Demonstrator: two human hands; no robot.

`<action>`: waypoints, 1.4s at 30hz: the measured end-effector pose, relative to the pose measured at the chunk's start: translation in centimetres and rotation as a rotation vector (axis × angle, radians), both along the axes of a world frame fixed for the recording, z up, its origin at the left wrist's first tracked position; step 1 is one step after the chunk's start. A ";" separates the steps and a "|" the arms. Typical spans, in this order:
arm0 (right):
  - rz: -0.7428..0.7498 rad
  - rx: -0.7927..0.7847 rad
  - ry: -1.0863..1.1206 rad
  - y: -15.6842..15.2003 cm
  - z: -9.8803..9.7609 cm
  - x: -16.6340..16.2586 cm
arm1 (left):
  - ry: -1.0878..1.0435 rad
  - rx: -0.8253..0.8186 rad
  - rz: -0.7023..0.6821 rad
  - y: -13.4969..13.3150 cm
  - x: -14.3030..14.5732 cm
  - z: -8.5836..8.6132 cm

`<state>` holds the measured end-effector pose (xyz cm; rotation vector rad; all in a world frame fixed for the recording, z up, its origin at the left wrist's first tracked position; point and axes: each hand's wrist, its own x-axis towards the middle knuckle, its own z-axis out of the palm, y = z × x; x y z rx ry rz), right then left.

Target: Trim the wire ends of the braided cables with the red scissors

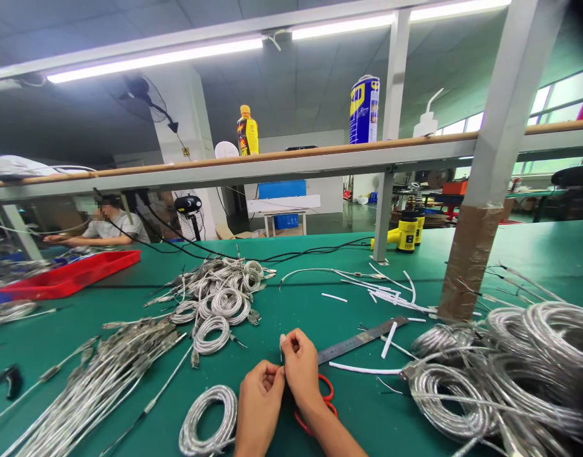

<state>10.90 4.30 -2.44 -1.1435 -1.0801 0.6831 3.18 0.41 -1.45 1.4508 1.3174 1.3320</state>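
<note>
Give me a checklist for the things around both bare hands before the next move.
1. Bare left hand and bare right hand both visible: ok.
2. Thin pale piece pinched at the fingertips identifiable: cannot tell, too small.
3. Flat grey metal ruler uncovered: not ok, a short white tube overlaps it near its far end.
4. Red looped handles fully visible: not ok, the right forearm hides part.
5. Round silvery cable coil clear of left hand: cannot tell.
</note>
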 end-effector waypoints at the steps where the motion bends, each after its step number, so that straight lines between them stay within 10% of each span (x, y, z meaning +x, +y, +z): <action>1: -0.002 0.003 0.009 0.0 0.1 0.0 | -0.007 -0.005 -0.004 0.0 0.0 0.1; 11: 0.076 0.020 0.198 -0.9 1.6 1.2 | -0.102 -0.060 -0.004 -0.3 -1.1 0.4; 18: 0.529 -0.062 0.147 -1.5 1.7 2.0 | -0.123 -0.104 -0.130 -0.2 -2.3 1.5; 26: 0.499 -0.070 0.170 -1.4 2.0 2.1 | -0.134 -0.185 -0.249 -0.1 -2.4 1.6; 42: 0.623 -0.091 0.482 -2.4 1.5 -0.3 | -0.145 -0.013 -0.007 0.0 -3.5 2.8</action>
